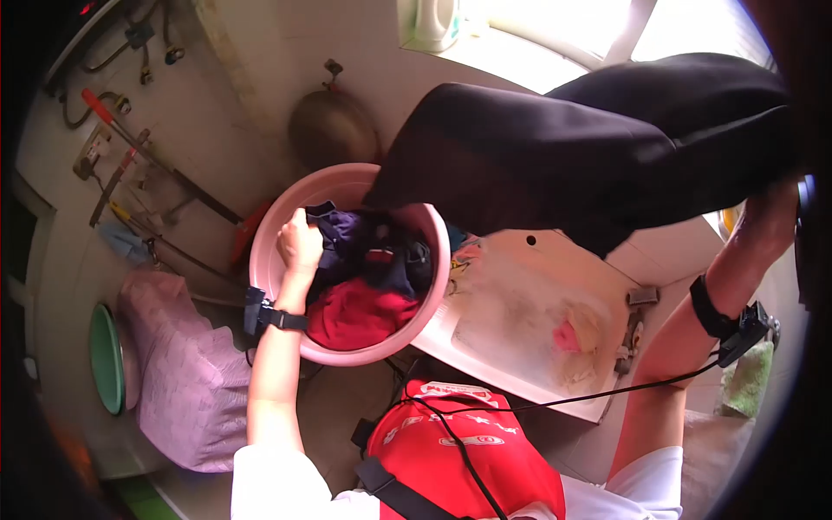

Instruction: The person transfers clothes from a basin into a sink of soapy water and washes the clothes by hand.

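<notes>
My left hand [301, 244] is closed on a dark navy cloth [342, 230] at the left inside of a pink round basin [269, 208]. Beside that cloth, a red cloth [364, 314] and other dark clothes lie in the basin. A large black garment [537, 156] stretches through the air from the right edge to above the basin's rim. At its right end my right hand [771, 212] is raised against it and appears to hold it; the fingers are mostly hidden.
A white sink with a washboard surface [520, 303] stands right of the basin, with a pink and yellow item [568, 336] on it. Left are a pink-covered object [186, 390], a green basin [107, 360] and long-handled tools [165, 160]. A bottle [436, 24] stands on the windowsill.
</notes>
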Demonstrator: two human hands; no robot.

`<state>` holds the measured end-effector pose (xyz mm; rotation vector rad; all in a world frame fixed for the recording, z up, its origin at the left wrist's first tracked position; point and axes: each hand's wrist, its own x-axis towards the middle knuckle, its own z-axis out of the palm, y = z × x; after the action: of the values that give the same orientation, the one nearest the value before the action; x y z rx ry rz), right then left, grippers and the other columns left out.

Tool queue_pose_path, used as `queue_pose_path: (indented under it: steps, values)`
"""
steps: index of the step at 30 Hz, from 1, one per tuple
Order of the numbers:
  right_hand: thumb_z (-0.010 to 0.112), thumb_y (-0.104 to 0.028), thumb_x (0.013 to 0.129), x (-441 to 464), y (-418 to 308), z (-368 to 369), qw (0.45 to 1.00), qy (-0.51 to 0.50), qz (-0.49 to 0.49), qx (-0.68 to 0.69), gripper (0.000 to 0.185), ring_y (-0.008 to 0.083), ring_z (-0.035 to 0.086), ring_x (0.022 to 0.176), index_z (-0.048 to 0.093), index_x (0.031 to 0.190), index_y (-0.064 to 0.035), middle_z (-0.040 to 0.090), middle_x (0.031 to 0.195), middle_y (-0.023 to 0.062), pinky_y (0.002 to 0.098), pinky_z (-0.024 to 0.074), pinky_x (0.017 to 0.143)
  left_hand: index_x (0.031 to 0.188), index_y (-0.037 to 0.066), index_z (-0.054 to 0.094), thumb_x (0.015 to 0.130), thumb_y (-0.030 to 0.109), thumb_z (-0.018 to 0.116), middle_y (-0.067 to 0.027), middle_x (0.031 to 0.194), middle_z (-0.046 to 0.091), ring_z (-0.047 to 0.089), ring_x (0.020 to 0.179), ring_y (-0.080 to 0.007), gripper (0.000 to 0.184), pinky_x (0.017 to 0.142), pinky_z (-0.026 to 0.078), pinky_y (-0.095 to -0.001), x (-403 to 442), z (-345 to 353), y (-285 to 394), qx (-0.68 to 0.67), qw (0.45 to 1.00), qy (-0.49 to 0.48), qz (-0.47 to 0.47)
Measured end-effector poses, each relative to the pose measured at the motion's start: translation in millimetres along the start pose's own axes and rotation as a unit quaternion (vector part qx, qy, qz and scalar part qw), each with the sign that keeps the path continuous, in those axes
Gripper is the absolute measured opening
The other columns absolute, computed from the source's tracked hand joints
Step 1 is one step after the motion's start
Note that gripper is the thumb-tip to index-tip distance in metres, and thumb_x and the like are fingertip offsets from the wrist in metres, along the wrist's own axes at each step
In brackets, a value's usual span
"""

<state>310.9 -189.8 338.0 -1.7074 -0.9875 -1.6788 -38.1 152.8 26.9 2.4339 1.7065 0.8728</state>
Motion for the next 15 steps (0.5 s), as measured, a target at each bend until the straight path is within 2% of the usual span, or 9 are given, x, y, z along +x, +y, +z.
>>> queue_pose_path:
  steps: [3,4,5,6,9,11,12,14,15]
  values:
    - [0.051,-0.033,0.094,7.3,-10.6,-7.4,0.975,0.026,0.188,0.114,0.037,0.0194,0.058,0.099,0.06,0.114,-0.0026,0.062,0.111,0.0099,0.0288,0.0412,0.092,0.076,0.005,0.064,0.069,0.04,0.073,-0.0182,0.082,0.065,0.062,0.081,-0.0376,0.038,0.069,0.047,-0.0456,8.3,-12.2,30.1,0.012,0.991,-0.095,0.09]
    - [0.051,-0.033,0.094,8.8,-9.3,-8.0,0.956,0.039,0.249,0.152,0.037,0.0198,0.058,0.099,0.06,0.114,-0.0025,0.062,0.111,0.01,0.0289,0.0411,0.092,0.084,0.007,0.067,0.067,0.041,0.075,-0.0136,0.099,0.063,0.058,0.095,-0.0303,0.039,0.077,0.043,-0.0426,3.7,-13.3,42.8,0.061,0.979,-0.103,0.166]
    - [0.053,-0.032,0.094,1.8,-4.5,-5.7,0.973,0.001,0.197,0.122,0.035,0.0174,0.058,0.097,0.062,0.111,-0.0028,0.063,0.108,0.008,0.0275,0.0416,0.091,0.098,0.01,0.066,0.065,0.043,0.075,-0.0107,0.113,0.055,0.051,0.107,-0.0264,0.048,0.083,0.039,-0.0427,-1.9,-13.2,60.0,0.067,0.966,-0.128,0.216]
    - [0.055,-0.03,0.094,-7.9,-14.0,1.4,0.962,-0.008,0.212,0.17,0.032,0.0131,0.058,0.094,0.062,0.109,-0.003,0.064,0.103,0.0055,0.0249,0.0426,0.087,0.114,0.01,0.061,0.063,0.041,0.076,-0.0123,0.122,0.052,0.046,0.116,-0.0287,0.062,0.093,0.036,-0.0426,-12.0,-19.4,86.1,0.033,0.953,-0.131,0.272]
    - [0.056,-0.03,0.093,-18.6,-17.0,0.6,0.938,-0.029,0.213,0.271,0.032,0.0095,0.056,0.092,0.061,0.109,-0.0029,0.063,0.098,0.0033,0.0222,0.0426,0.084,0.126,0.004,0.051,0.061,0.041,0.078,-0.0192,0.134,0.044,0.038,0.126,-0.0362,0.079,0.105,0.03,-0.0444,-46.7,-15.0,163.1,-0.184,0.865,-0.262,0.387]
    - [0.055,-0.029,0.094,-21.1,-8.7,-4.1,0.916,-0.008,0.285,0.282,0.032,0.0094,0.057,0.09,0.06,0.11,-0.0025,0.062,0.097,0.0033,0.0215,0.0431,0.082,0.136,-0.005,0.033,0.062,0.042,0.08,-0.026,0.137,0.038,0.033,0.13,-0.0393,0.1,0.108,0.027,-0.0439,-82.5,10.3,196.8,-0.28,0.805,-0.256,0.457]
    - [0.055,-0.029,0.094,-17.1,-4.9,-9.5,0.919,-0.009,0.28,0.276,0.032,0.0094,0.057,0.09,0.06,0.11,-0.0025,0.062,0.097,0.0033,0.0215,0.0431,0.082,0.137,-0.006,0.029,0.064,0.038,0.079,-0.0272,0.134,0.04,0.037,0.127,-0.0394,0.1,0.106,0.03,-0.0434,-102.6,15.0,216.4,-0.298,0.814,-0.238,0.438]
    - [0.055,-0.028,0.094,-12.9,1.3,-24.6,0.941,0.02,0.246,0.233,0.03,0.0101,0.057,0.088,0.06,0.11,-0.0028,0.063,0.097,0.0029,0.0225,0.044,0.081,0.123,-0.007,0.047,0.068,0.029,0.076,-0.0274,0.12,0.053,0.049,0.116,-0.0393,0.072,0.097,0.04,-0.0423,-105.0,51.2,232.1,-0.261,0.829,-0.253,0.425]
    - [0.057,-0.025,0.093,-16.7,9.2,-32.3,0.96,0.023,0.204,0.191,0.027,0.0109,0.058,0.088,0.061,0.109,-0.004,0.064,0.096,0.0032,0.0237,0.0448,0.081,0.11,-0.007,0.053,0.071,0.023,0.071,-0.0261,0.107,0.058,0.054,0.105,-0.0407,0.052,0.09,0.044,-0.0418,-95.2,55.3,236.7,-0.204,0.845,-0.325,0.373]
